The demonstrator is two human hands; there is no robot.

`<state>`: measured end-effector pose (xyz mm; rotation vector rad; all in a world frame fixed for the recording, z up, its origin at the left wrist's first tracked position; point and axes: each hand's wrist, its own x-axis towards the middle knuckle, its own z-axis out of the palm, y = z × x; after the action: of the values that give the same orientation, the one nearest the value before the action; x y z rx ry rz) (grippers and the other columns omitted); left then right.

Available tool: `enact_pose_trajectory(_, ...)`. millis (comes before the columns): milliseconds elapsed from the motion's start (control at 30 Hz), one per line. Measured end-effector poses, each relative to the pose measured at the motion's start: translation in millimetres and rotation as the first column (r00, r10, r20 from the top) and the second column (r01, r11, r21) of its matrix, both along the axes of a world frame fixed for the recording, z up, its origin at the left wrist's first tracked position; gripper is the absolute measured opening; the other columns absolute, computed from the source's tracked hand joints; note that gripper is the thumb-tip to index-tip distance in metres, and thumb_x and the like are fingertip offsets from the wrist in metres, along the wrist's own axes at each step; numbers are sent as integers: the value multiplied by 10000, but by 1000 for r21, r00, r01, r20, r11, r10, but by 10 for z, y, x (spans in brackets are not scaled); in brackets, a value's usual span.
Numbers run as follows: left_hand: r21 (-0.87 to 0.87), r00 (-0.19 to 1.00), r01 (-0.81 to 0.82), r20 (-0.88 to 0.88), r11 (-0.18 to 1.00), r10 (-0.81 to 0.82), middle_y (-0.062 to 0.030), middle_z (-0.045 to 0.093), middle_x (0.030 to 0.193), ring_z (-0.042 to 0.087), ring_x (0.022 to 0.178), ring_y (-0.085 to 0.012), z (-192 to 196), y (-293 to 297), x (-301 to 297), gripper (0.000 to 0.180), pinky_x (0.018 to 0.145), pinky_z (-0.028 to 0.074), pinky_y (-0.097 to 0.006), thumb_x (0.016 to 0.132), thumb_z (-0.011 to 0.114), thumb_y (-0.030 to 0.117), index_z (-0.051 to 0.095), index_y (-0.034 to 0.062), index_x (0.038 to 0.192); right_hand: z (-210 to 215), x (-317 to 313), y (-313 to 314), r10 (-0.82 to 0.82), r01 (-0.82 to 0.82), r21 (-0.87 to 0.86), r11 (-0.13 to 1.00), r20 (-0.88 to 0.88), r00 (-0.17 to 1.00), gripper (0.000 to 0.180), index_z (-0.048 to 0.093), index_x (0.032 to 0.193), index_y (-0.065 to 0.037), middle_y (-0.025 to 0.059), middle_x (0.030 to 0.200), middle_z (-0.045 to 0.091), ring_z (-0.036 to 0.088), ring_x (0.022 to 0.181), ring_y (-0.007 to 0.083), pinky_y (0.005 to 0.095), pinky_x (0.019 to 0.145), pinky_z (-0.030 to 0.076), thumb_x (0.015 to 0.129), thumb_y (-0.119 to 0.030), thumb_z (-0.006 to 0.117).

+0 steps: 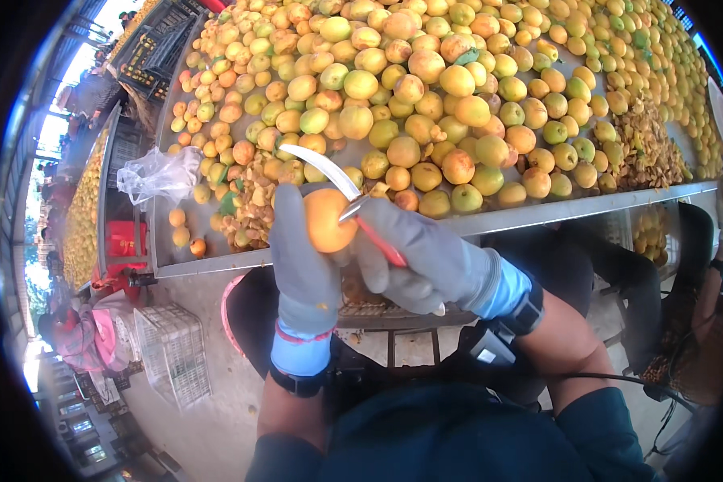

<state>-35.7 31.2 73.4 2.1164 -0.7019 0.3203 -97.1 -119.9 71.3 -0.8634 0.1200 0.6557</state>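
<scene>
Orange apricot point(327, 219) held up just before table edge point(490, 218), left hand point(304, 261) gloved, wrapped around it. Right hand point(426, 257) grips red-handled knife point(341, 189), curved blade against fruit. Beyond: heaped apricots point(426, 88), pit pile point(253, 205), crumpled plastic bag point(159, 175).

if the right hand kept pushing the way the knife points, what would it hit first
The right hand and its curved knife point up-left across the held apricot; beyond it, probably the pits and apricots heaped on the table, though depth is unclear.
</scene>
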Motion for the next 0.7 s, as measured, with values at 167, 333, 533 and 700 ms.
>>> enact_pose_trajectory(167,-784,695,-222,-545,580,-469,-151,644,840,586,669,-202,-64,-192,-15,638,584,482,-311,980,287,552,555,10,1183,-39,-50,72,-20,-36,183,982,297,955,644,567,802,-53,-33,506,386,345,365,65,209,329,260,991,-604,293)
enact_pose_trajectory(333,-720,232,-544,-623,431,-748,-148,592,823,492,618,-180,184,-48,143,717,548,420,-276,953,283,622,544,10,1219,20,-137,-198,-176,230,-89,969,399,900,477,619,971,-12,-1,538,490,451,398,69,204,369,336,1022,-428,391)
enact_pose_trajectory(533,-344,977,102,-144,933,-160,-181,629,1054,649,854,-253,-2,41,-31,686,767,563,-365,896,645,164,245,-20,1422,113,-262,-39,-152,253,-291,923,328,932,376,613,833,-6,-1,530,507,480,445,57,218,408,355,978,-344,534)
enact_pose_trajectory(700,-572,810,163,-387,804,-440,-169,622,1060,642,857,-293,83,75,-77,508,778,556,-404,885,614,251,414,7,1284,148,-280,-141,-79,201,-289,936,383,920,367,607,846,-16,10,528,517,485,433,61,220,409,370,988,-341,513)
